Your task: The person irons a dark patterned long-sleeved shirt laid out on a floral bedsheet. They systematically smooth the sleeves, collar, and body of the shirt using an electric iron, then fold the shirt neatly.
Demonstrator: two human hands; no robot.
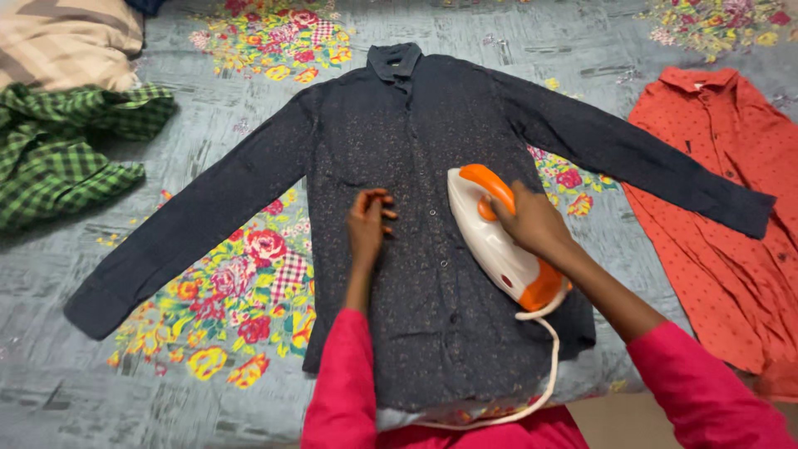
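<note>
— What lies nearest the person?

— Two pink sleeves at the bottom edge, and the white cord (544, 366) of the iron curling over the hem of the dark shirt (416, 166).

— And the hands?

— The right hand (532, 223) is clamped around the orange handle of a white and orange iron (497, 241), which sits flat on the shirt front, just right of the button line, its tip pointing toward the collar. The left hand (367, 223) rests on the cloth just left of the buttons, palm down, fingers loosely curled and a little apart, gripping nothing.

— How is the shirt laid?

— Face up on a bed covered by a grey floral sheet (208, 283), buttoned, both long sleeves spread out diagonally, collar at the far end.

— Anything beside it?

— To the right, an orange-red shirt (715, 216) lies flat; the dark shirt's cuff overlaps it. Far left, a crumpled green checked garment (58, 150), and beyond it a beige striped pillow (66, 37) in the corner.
</note>
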